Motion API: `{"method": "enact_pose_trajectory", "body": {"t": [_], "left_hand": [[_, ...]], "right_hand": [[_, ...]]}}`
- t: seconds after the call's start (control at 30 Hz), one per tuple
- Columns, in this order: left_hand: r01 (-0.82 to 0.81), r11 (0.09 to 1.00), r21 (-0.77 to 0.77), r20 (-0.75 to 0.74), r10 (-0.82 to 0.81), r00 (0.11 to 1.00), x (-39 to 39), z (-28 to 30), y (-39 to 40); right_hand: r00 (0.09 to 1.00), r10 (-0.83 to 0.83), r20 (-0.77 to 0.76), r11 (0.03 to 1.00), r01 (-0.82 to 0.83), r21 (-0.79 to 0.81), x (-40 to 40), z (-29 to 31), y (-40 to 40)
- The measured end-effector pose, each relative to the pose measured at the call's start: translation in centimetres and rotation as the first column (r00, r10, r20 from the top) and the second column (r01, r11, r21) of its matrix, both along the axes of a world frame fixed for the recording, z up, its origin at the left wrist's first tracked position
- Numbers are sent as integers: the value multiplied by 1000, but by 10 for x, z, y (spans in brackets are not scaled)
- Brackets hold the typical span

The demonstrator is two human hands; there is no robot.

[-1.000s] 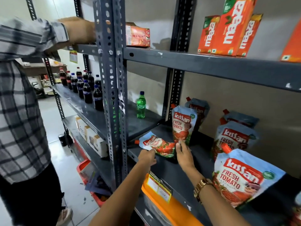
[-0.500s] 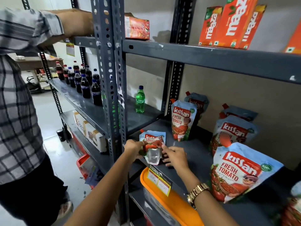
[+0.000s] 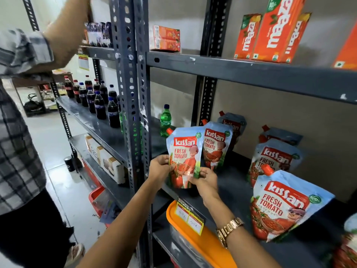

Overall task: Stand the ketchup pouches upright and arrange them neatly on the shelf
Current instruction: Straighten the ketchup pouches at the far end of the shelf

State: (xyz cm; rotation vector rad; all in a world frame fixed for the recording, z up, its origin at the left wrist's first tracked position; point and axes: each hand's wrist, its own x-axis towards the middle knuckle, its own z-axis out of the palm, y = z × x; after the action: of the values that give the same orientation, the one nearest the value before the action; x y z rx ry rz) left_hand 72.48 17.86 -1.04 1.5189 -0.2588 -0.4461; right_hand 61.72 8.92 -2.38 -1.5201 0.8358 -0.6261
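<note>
Left hand [image 3: 161,168] and right hand [image 3: 205,179] both clamped on one ketchup pouch [image 3: 183,157], held upright, label forward, at the front left corner of the dark shelf [image 3: 233,188]; whether its base touches the shelf cannot be told. Left fingers on its left edge, right fingers at its lower right corner. Gold watch [image 3: 229,229] on the right wrist.

Just behind and to the right, a second pouch [image 3: 216,146] standing upright, partly overlapped by the held one; a third [image 3: 234,122] behind that, near the back wall. Further right, a fourth pouch [image 3: 274,159] upright, a fifth [image 3: 280,134] behind it, and a sixth [image 3: 284,207] nearest the front, tilted. At the far right edge, part of one more, blurred.

One green bottle [image 3: 165,120] on the neighbouring shelf to the left; beyond it a cluster of dark cola bottles [image 3: 96,99], too crowded to count. Above, three Maaza cartons [image 3: 270,31] together and an orange box [image 3: 165,38]. Below, an orange lid [image 3: 208,242] with a yellow price tag [image 3: 190,217]. On the left, another person in a checked shirt [image 3: 17,132], arm raised to the top shelf.
</note>
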Motion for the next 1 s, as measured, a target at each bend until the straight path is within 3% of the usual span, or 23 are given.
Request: {"method": "enact_pose_trajectory", "body": {"t": [0.17, 0.27, 0.37, 0.5, 0.63, 1.0], "left_hand": [[28, 1000, -12, 104, -26, 994, 3, -5, -23], [24, 1000, 16, 138, -26, 990, 3, -18, -29], [-17, 1000, -3, 102, 17, 995, 1, -22, -31], [3, 996, -86, -92, -11, 996, -4, -24, -28], [98, 995, 31, -76, -95, 993, -8, -25, -29], [134, 989, 60, -58, -131, 990, -22, -28, -30]], "right_hand": [[989, -102, -104, 974, 78, -212, 2, -7, 1], [989, -76, -126, 967, 42, -252, 3, -12, -1], [991, -70, -113, 962, 37, -270, 4, -15, -1], [989, -6, -150, 973, -29, -228, 6, -30, -3], [980, 55, -190, 970, -98, -224, 6, -38, -7], [992, 31, -126, 974, -58, -219, -10, -41, -6]]}}
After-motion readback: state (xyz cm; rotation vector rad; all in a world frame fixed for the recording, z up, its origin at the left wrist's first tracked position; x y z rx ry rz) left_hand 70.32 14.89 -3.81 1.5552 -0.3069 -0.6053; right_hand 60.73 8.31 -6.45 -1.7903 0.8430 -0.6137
